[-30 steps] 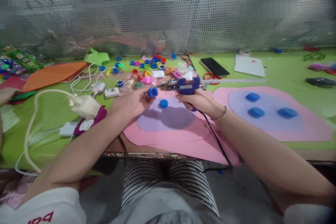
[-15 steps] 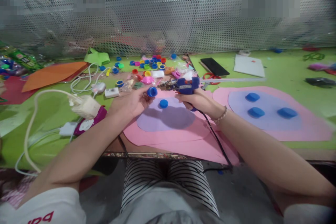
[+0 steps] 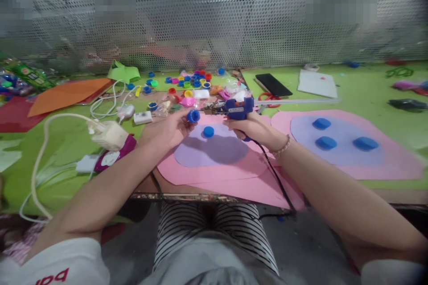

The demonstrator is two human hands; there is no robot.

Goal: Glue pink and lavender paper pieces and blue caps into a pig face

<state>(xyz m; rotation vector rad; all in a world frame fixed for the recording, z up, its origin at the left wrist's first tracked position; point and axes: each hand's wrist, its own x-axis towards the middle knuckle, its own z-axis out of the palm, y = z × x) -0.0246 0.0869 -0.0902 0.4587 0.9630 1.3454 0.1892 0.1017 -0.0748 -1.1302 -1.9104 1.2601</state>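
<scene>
Between the fingers of my left hand point(image 3: 175, 128) is a blue bottle cap point(image 3: 193, 116), its hollow side turned toward me. My right hand point(image 3: 256, 129) is wrapped round the handle of a blue glue gun point(image 3: 239, 107). The gun's nozzle points left toward the cap, a short gap apart, and a long clear glue stick point(image 3: 301, 102) juts out of its back. Below them, another blue cap point(image 3: 208, 132) sits on a purple paper shape point(image 3: 197, 153), which lies on pink paper point(image 3: 187, 176). A black cord point(image 3: 274, 171) hangs from the gun.
At right, three blue caps point(image 3: 326, 143) sit on purple and pink paper. Loose coloured caps point(image 3: 187, 83) lie at the back, near a phone point(image 3: 273, 85), red scissors point(image 3: 269, 99) and white card point(image 3: 317, 83). A purple power strip point(image 3: 115, 153) with cables is at left. Perforated metal point(image 3: 214, 18) stands behind.
Hardly anything differs. Both hands, the cap and the glue gun stay in nearly the same place.
</scene>
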